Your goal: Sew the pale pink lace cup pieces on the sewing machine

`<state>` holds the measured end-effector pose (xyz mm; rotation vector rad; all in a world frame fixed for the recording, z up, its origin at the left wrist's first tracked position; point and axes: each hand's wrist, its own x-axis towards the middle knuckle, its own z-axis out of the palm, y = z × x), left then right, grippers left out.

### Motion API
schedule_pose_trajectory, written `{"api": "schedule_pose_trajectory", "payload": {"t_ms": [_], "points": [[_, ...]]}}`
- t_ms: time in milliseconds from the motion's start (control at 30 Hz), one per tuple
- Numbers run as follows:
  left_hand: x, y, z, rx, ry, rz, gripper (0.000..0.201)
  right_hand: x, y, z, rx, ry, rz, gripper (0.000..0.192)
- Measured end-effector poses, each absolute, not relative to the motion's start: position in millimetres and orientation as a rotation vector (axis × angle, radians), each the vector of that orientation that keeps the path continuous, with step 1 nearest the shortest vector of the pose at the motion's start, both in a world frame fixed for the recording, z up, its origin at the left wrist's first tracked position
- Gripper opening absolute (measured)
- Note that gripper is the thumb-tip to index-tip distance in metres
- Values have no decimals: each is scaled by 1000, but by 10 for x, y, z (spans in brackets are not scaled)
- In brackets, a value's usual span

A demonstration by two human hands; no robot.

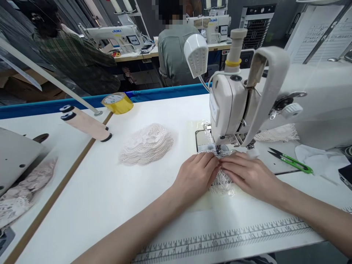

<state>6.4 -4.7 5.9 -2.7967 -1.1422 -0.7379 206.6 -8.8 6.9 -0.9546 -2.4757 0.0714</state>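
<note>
Lace piece (221, 181) lay flat on the table (110, 190), just at 6 o'clock from the needle area of the sewing machine (231, 106), its far edge tucked under the foot. Pinned down by both hands: left hand (196, 176) pressing from 9 o'clock, fingers together and flat on the lace; right hand (247, 174) pressing from 3 o'clock, fingers likewise closed and flat, fingertips of the two nearly touching over the lace. No pinch visible, only downward pressure.

Judged to be guiding work under the foot. Best done with fingertips kept clear of the needle, even pressure from both sides, lace fed straight without stretching its open weave.

Farther out: stack of lace (147, 145) at 10 o'clock from the hands, well apart. Snips (291, 161) at 3 o'clock, near the right hand. Tape roll (117, 103) at 11 o'clock by the table's far edge. Printed ruler (233, 236) along the near edge at 6 o'clock. Another person (173, 55) seated beyond, back turned.
</note>
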Motion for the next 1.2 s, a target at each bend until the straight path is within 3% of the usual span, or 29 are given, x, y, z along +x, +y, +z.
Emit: {"api": "schedule_pose_trajectory", "payload": {"t_ms": [300,1200], "points": [[-6,-5,7,-2770,-1033,-596,30,2078,-55,30,-1209,-2563,-376,33],[39,-59,27,-2650,-1056,-463,33,2083,-63,15,-1282,-2651,-481,39]]}}
